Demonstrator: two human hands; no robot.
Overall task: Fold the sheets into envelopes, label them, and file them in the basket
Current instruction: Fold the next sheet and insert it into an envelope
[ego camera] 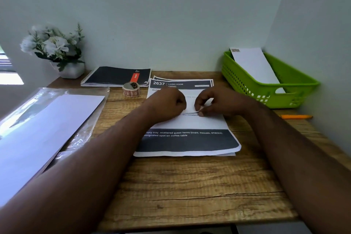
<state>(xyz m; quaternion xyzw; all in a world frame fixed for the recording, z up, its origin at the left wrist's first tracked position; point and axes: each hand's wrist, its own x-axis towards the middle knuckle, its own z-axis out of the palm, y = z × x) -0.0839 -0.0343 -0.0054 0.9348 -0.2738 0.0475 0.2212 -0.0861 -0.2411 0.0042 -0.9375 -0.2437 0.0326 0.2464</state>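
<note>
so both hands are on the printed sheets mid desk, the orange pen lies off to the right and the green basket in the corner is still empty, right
Not quite: the green basket is not empty. The head view shows one white envelope leaning inside it. The rest holds: left hand and right hand are on the printed sheets, and the orange pen lies to the right.

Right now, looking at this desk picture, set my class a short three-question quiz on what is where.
1. True or false: the green plastic basket already holds a white envelope.
2. What lies nearest the basket on the wooden desk: A) orange pen, B) dark spiral notebook, C) white flowers in a pot?
3. Fill in: both hands, left hand and right hand, work over the printed ____.

Key: 1 true; 2 A; 3 sheets.
</note>
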